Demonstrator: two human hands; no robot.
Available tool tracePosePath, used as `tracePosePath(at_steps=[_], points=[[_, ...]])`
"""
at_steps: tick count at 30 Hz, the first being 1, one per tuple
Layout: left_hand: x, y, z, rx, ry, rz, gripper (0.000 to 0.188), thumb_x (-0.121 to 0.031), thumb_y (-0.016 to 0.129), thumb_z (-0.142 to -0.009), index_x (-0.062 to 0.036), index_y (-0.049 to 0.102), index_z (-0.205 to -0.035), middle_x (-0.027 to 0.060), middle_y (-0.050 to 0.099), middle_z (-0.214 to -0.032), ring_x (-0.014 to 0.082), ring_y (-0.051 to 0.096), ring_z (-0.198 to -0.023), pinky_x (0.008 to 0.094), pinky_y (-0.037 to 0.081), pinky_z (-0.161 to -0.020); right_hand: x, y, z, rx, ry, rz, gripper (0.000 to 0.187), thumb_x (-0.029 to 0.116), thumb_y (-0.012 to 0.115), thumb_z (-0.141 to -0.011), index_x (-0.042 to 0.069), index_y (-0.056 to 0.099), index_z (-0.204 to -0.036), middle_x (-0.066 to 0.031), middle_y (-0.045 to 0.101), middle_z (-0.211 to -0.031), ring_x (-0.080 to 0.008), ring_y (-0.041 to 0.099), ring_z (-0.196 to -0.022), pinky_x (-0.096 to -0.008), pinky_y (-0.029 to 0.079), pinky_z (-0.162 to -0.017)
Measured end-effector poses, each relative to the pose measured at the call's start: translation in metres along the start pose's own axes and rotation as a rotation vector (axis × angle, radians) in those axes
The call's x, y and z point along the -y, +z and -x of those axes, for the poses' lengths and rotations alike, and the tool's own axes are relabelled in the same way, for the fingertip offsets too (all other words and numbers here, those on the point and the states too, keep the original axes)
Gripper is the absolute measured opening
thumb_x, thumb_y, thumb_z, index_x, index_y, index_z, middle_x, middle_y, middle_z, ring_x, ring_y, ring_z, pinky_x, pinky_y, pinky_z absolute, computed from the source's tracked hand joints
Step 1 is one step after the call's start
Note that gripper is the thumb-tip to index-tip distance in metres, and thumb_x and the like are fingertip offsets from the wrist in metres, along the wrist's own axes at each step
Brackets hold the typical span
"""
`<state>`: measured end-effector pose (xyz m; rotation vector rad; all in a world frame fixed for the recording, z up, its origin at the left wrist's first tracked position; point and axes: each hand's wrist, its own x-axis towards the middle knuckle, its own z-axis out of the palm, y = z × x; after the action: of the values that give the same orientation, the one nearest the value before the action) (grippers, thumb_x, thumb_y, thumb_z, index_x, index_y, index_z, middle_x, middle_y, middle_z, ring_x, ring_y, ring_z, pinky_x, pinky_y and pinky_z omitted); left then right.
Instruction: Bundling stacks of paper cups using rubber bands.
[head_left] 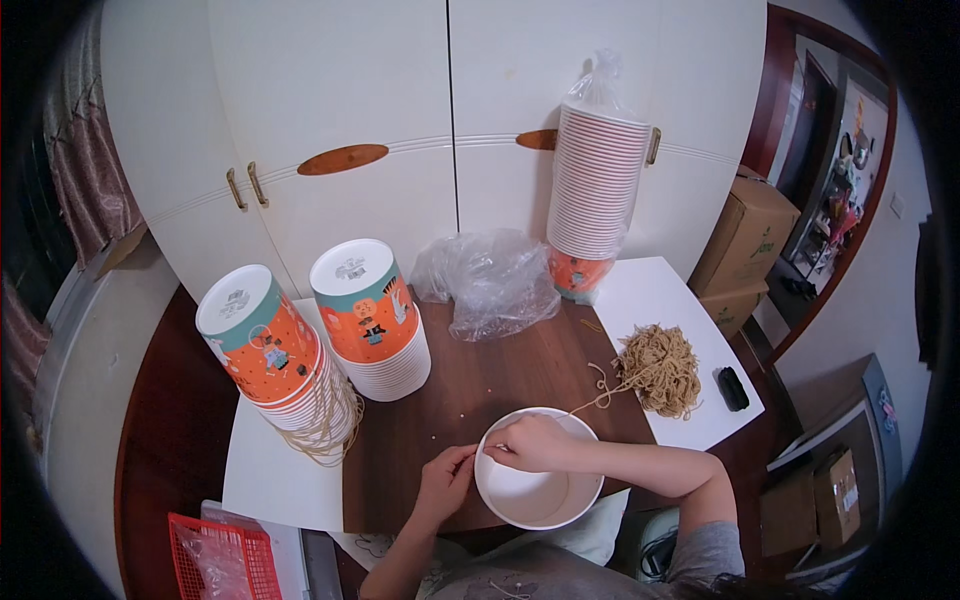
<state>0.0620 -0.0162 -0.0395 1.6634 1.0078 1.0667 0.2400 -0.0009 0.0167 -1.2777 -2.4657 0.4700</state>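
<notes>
A white paper bucket [540, 505] stands mouth up at the near edge of the table, just in front of me. My left hand [447, 483] is at its left rim, thumb and fingertips pinched there. Reaching across the opening, my right hand [528, 444] has its closed fingers at the same left rim, close to the left fingertips. What lies between the right fingers is hidden. From a tangled pile of tan cord [660, 372] on the right, a strand runs to the bucket's far rim and passes out of sight near my right hand.
Upside-down orange bucket stacks stand at left, one draped with cord strands [325, 415], the other [365, 315] beside it. Crumpled clear plastic [490, 285] and a tall bagged bucket stack [598, 180] stand at the back. A small black object [732, 388] lies right.
</notes>
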Motion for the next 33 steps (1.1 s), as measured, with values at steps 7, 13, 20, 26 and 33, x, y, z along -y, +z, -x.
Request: tracePosePath(at_steps=[7,13,20,26,33], points=[[-0.007,-0.006,-0.008,0.037,0.046,-0.205,0.014,-0.005,0.053,-0.078,-0.0031,0.059,-0.09,0.0124,0.059,-0.081,0.0226,0.059,-0.072,0.0283,0.046,-0.063,-0.003,0.002,-0.001,0.03,-0.024,-0.022,0.017,0.024,0.054,-0.076,0.012,0.064,-0.08,-0.0102,0.061,-0.07,-0.0277,0.059,-0.064,-0.0383,0.047,-0.059],[0.01,-0.014,-0.006,0.016,-0.038,-0.078,0.007,-0.005,0.05,-0.08,-0.0017,0.053,-0.085,0.008,0.056,-0.077,0.0162,0.055,-0.068,0.0269,0.044,-0.061,-0.007,-0.006,-0.002,0.046,-0.139,0.07,0.024,0.033,0.055,-0.076,0.013,0.061,-0.088,-0.0089,0.061,-0.069,-0.0267,0.059,-0.065,-0.0375,0.047,-0.058],[-0.013,-0.059,-0.011,0.059,-0.366,0.827,0.005,-0.002,0.045,-0.078,-0.0061,0.048,-0.076,0.0111,0.056,-0.087,0.022,0.054,-0.085,0.0319,0.044,-0.076,-0.002,-0.028,-0.004,0.18,-0.047,0.119,0.024,0.034,0.055,-0.077,0.012,0.058,-0.087,-0.0079,0.06,-0.074,-0.0259,0.06,-0.069,-0.0384,0.047,-0.056],[-0.01,-0.088,0.0,0.104,-0.229,1.105,0.005,-0.009,0.046,-0.077,-0.0072,0.045,-0.072,0.0209,0.057,-0.092,0.0337,0.054,-0.094,0.0402,0.042,-0.083,-0.02,-0.022,-0.006,-0.119,-0.293,0.411,0.016,0.024,0.056,-0.073,0.01,0.057,-0.081,-0.0047,0.058,-0.069,-0.0199,0.059,-0.063,-0.0332,0.047,-0.052],[-0.022,-0.092,0.02,0.36,-0.088,1.405,0.008,-0.011,0.042,-0.08,-0.0058,0.044,-0.074,0.0156,0.055,-0.067,0.0313,0.056,-0.074,0.0525,0.035,-0.089,-0.037,-0.031,-0.027,-0.115,-0.392,0.503,0.019,0.028,0.057,-0.072,0.009,0.056,-0.073,-0.0041,0.055,-0.065,-0.0189,0.058,-0.061,-0.0322,0.047,-0.053]])
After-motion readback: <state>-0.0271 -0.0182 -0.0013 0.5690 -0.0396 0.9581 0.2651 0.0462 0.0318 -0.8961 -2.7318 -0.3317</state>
